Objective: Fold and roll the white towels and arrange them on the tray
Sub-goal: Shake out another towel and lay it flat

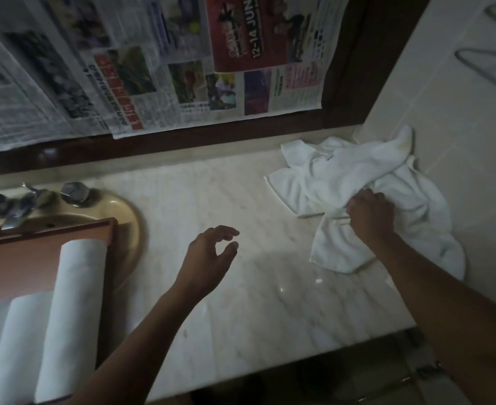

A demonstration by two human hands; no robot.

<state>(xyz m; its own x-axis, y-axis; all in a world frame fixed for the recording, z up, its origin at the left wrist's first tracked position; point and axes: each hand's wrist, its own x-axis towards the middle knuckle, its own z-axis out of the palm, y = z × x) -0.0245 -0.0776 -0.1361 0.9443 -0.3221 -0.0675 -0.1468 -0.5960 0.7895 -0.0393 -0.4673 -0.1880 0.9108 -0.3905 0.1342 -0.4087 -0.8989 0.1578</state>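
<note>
Gripping a fold of the crumpled white towels [366,182] with the right hand [370,216], fingers closed into the cloth, at the far right corner of the marble countertop [240,287] against the tiled wall [459,127]. Hovering over the bare middle of the countertop with the left hand [208,255], empty, fingers loosely curled and apart. Lying side by side on the wooden tray [22,258] at the left edge: three rolled towels [71,317], partly over the sink [124,223].
</note>
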